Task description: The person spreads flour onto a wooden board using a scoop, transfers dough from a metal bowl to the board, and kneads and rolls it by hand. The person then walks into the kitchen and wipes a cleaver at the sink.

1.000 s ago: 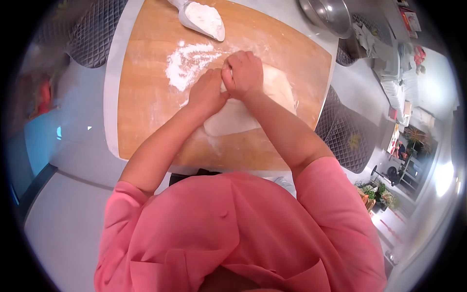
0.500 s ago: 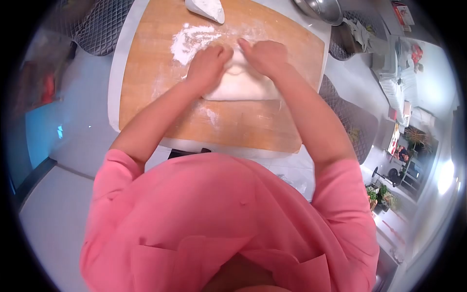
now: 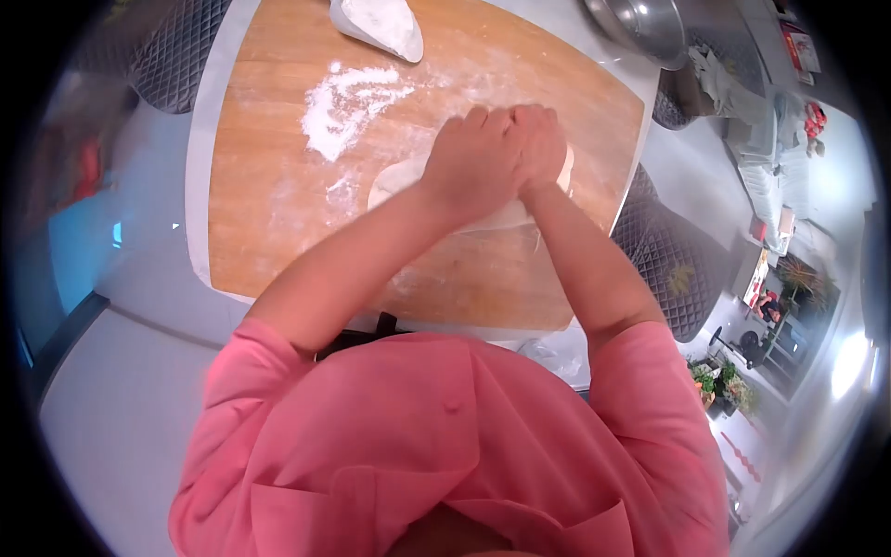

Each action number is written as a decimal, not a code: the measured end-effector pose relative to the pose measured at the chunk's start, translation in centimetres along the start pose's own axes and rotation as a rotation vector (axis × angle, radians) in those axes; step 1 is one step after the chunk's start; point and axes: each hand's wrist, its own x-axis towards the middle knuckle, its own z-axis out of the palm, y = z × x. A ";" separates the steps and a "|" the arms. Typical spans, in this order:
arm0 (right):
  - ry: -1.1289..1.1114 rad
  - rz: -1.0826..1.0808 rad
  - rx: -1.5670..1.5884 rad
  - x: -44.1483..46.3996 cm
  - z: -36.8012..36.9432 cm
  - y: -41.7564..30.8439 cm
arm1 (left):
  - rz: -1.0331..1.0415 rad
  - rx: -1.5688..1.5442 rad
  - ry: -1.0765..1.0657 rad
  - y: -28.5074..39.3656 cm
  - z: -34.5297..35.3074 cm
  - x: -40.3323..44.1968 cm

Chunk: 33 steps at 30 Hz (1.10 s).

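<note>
White dough lies on the wooden board, partly covered by both hands and showing at their left, below and to the right. My left hand presses on the dough with its fingers curled into it. Right beside it and touching it, my right hand also has bent fingers closed on the dough. Loose white flour is spread on the board left of the hands. A scoop of flour rests at the board's far edge.
A metal bowl stands beyond the board's far right corner. Quilted grey chairs flank the table on the right, and another is at the far left. A clear plastic sheet lies near my body.
Both hands were apart half a second ago and now press side by side, further right on the dough. The view has shifted a little.
</note>
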 end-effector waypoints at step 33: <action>0.268 -0.021 0.396 -8.9 -1.9 4.7 | -0.016 0.433 0.028 -5.6 3.2 1.5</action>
